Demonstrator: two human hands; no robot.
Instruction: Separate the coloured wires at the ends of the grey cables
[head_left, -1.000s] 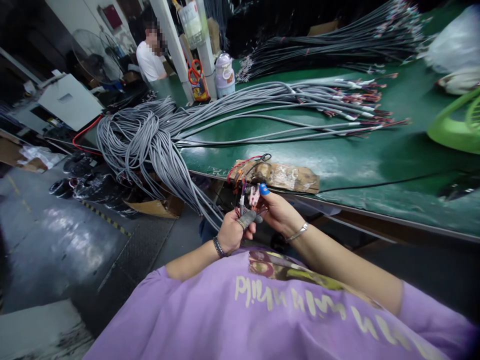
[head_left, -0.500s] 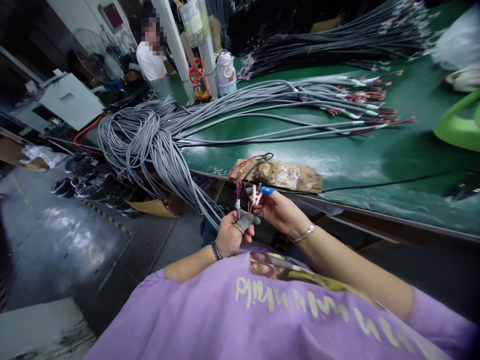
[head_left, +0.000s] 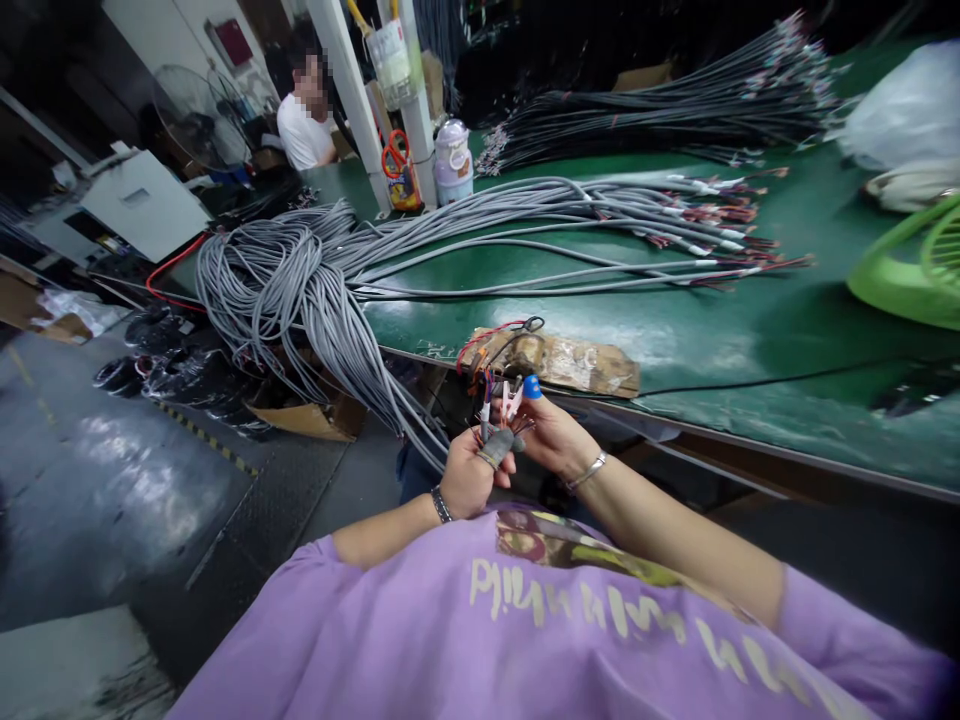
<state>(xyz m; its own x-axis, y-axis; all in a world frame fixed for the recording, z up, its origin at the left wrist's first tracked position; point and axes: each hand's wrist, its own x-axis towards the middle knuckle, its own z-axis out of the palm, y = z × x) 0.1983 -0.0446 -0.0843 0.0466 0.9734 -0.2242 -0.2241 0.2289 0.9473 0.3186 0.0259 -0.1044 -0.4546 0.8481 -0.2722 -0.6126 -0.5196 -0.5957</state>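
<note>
My left hand is closed around the end of a grey cable, a grey cot on its thumb; thin coloured wires fan out of the cable's stripped tip. My right hand, a blue cot on one fingertip, pinches a small pink thread snip right beside those wires. Both hands are held close together below the front edge of the green table, just under a taped brown pad with red and black leads on it.
A thick bundle of grey cables drapes over the table's left end and spreads across it to stripped ends. Dark cables lie farther back. A green fan sits right. Scissors, a bottle and a seated person are at the back.
Both hands have stayed together at the cable end, drifting slightly lower; the snip shifted a little against the wires. The camera view moved slightly.
</note>
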